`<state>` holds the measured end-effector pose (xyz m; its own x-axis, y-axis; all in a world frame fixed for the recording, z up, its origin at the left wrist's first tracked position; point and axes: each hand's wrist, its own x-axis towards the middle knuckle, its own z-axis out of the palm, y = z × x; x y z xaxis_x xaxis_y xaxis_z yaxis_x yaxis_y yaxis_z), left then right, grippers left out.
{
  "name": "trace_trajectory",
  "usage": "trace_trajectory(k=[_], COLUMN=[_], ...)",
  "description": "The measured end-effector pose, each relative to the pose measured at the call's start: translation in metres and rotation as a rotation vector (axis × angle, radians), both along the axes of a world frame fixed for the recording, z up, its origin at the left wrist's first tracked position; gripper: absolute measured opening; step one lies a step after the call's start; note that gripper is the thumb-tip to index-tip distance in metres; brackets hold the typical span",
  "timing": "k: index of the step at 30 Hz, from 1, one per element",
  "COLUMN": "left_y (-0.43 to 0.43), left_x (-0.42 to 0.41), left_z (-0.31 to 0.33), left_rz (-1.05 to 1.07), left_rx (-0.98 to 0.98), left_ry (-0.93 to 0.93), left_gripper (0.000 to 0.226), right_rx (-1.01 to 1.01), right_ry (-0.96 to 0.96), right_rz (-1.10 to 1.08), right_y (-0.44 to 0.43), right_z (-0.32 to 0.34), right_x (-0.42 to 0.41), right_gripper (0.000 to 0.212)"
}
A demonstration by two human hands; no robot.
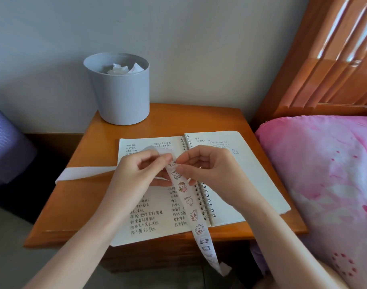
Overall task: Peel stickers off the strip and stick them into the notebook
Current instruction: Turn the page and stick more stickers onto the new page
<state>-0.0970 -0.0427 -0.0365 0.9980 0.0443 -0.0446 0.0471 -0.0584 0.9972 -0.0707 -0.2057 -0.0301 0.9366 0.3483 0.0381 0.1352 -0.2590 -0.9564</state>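
Observation:
A long white sticker strip (pixel 191 207) with small cartoon stickers runs from my hands down past the table's front edge; its bare end trails left over the table edge. My left hand (pixel 136 170) pinches the strip at its bend. My right hand (pixel 207 165) pinches at the topmost sticker (pixel 172 162) with thumb and forefinger. Under both hands lies an open spiral notebook (pixel 251 184) with handwriting on its left page and a small sticker (pixel 235 151) on its right page.
The notebook lies on a small wooden bedside table (pixel 78 197). A grey bin (pixel 120 97) with crumpled white paper stands at the back left. A bed with a pink cover (pixel 328 184) and wooden headboard (pixel 328 59) borders the right.

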Motion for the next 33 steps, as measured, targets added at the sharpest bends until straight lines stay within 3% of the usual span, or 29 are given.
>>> trace_trajectory(k=[12, 21, 33], left_y=[-0.0008, -0.0006, 0.0001], left_x=[0.0003, 0.0020, 0.0042], left_z=[-0.0012, -0.0049, -0.0084], left_rz=[-0.075, -0.085, -0.023], left_rx=[0.026, -0.004, 0.015], left_ry=[-0.028, -0.003, 0.005], left_gripper=[0.013, 0.019, 0.014], right_rx=[-0.077, -0.066, -0.168], right_ry=[-0.140, -0.140, -0.233], right_rz=[-0.065, -0.075, -0.083], right_y=[0.0019, 0.0000, 0.0015], right_z=[-0.0006, -0.0002, -0.0014], right_x=[0.0001, -0.0007, -0.0021], right_gripper=[0.007, 0.008, 0.006])
